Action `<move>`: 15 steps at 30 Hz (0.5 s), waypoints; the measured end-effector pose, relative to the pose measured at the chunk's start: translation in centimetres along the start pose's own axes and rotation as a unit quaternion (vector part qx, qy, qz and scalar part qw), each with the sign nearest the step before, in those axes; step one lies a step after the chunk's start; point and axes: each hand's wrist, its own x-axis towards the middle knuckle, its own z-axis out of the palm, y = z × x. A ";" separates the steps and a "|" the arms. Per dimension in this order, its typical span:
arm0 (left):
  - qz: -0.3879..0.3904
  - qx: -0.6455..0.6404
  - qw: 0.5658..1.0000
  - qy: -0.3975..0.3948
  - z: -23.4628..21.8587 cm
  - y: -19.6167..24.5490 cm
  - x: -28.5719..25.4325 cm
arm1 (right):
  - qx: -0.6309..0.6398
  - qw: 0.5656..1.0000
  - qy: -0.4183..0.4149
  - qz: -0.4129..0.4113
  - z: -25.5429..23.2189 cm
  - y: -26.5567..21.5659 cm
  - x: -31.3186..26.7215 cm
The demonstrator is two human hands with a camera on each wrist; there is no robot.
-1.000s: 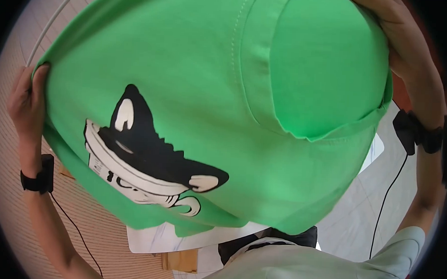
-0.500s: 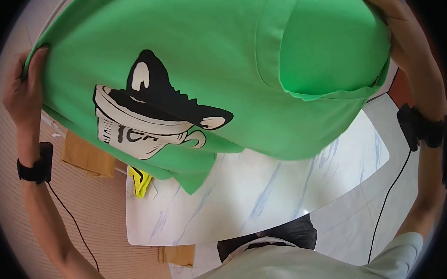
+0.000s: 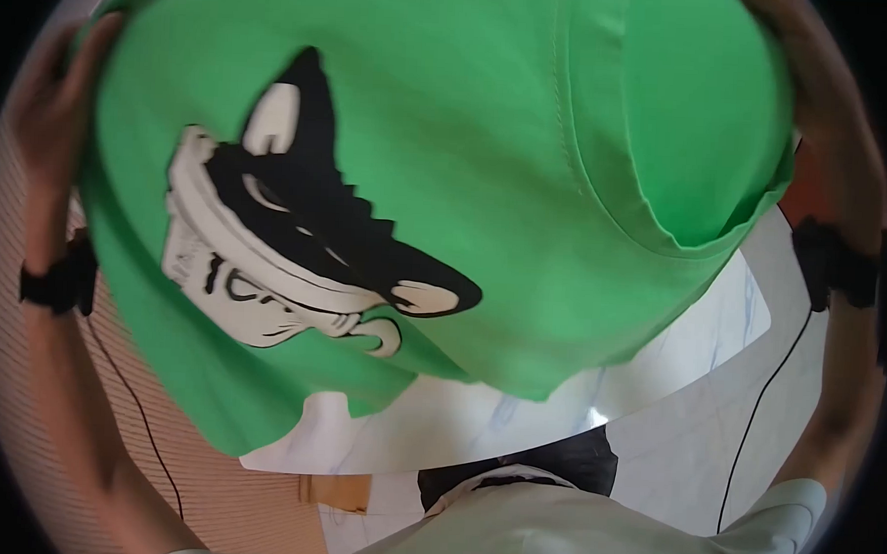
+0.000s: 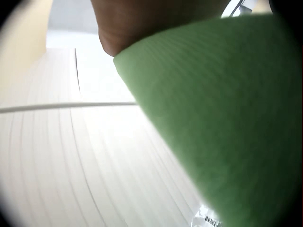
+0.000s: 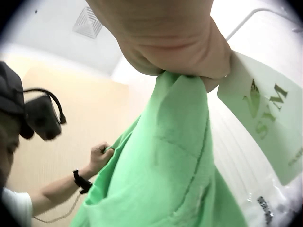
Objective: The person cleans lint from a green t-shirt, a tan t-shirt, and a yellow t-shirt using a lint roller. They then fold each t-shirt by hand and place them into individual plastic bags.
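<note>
A green T-shirt (image 3: pixel 448 178) is spread between both hands, its printed side towards the head camera. The print (image 3: pixel 338 203) shows a black animal's head with pointed ears over a white cup. My left hand (image 3: pixel 60 112) grips one edge of the cloth at the far left, thumb on the near face. At the upper right, beside the round neckline (image 3: pixel 606 175), my right hand (image 3: pixel 818 85) holds the other side. In the right wrist view, the fingers (image 5: pixel 213 71) pinch a bunched fold, and a pale hang tag (image 5: pixel 265 113) with gold lettering dangles beside them.
Below the shirt stands a white marbled table (image 3: pixel 679 332), partly covered by it in view. A brown folded piece (image 3: pixel 343 492) lies past its near edge. Clear plastic with dark print (image 5: pixel 266 210) shows below the tag. A thin cable (image 3: pixel 754 429) runs from the right wrist.
The shirt swung up, baring more table and a yellow item, then its lower edge dropped back over them. My left hand has risen; both hands keep their hold.
</note>
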 end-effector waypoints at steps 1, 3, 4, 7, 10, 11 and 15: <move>-0.002 0.007 1.000 -0.026 2.3 1.8 -0.9 | -0.050 0.994 0.071 0.070 1.3 -0.8 -0.1; 0.011 0.001 0.998 -0.069 6.9 5.6 -2.9 | -0.071 0.996 -0.031 0.044 -0.1 5.5 1.2; 0.027 -0.020 0.996 -0.083 9.6 6.7 -3.6 | -0.038 0.991 -0.125 -0.010 -2.6 10.3 2.9; -0.019 -0.073 0.984 -0.162 14.6 10.0 -10.9 | -0.131 0.989 -0.053 0.053 -0.1 16.6 0.6; -0.072 -0.149 0.956 -0.241 15.4 16.8 -18.1 | -0.172 0.980 -0.058 0.078 -0.8 24.1 -4.0; -0.096 -0.169 0.943 -0.272 19.5 19.0 -22.9 | -0.192 0.971 -0.093 0.107 0.0 30.7 -4.4; -0.141 -0.286 0.868 -0.380 14.7 26.5 -27.9 | -0.326 0.928 -0.178 0.012 -2.3 36.1 -11.1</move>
